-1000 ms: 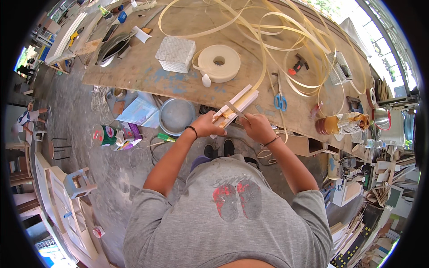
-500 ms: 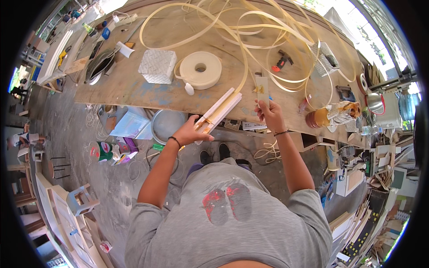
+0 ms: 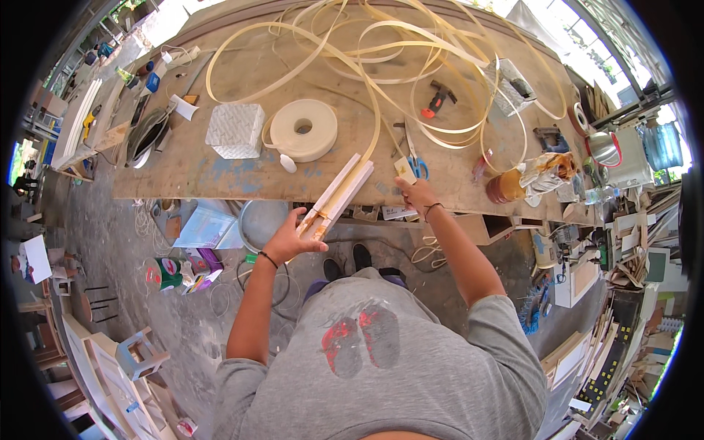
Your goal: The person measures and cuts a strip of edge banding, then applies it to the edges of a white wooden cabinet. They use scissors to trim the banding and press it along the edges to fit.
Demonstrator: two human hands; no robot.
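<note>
My left hand [image 3: 287, 238] is closed round the near end of a white grooved wooden block [image 3: 337, 196], held at a slant over the table's front edge. Brown, glue-like stains mark the block near my fingers. A pale edging strip [image 3: 376, 121] runs from its far end into loose loops on the table. Between the fingers of my right hand [image 3: 419, 195] is a small flat pale spreader [image 3: 403, 170] with a yellowish smear. Just beyond it lie blue-handled scissors [image 3: 418, 167], partly covered by the spreader.
A roll of pale edging tape [image 3: 323, 136] and a white patterned box [image 3: 235, 130] stand on the wooden table [image 3: 183, 180]. Toward the right are a hammer [image 3: 440, 99] and a jar of amber liquid [image 3: 504, 188]. A round tub [image 3: 265, 224] sits below the table edge.
My right hand has come nearer and turned, tipping the spreader so it looks shorter. The scissors' blue handles now show. The left hand still grips the block; the whole view has shifted slightly.
</note>
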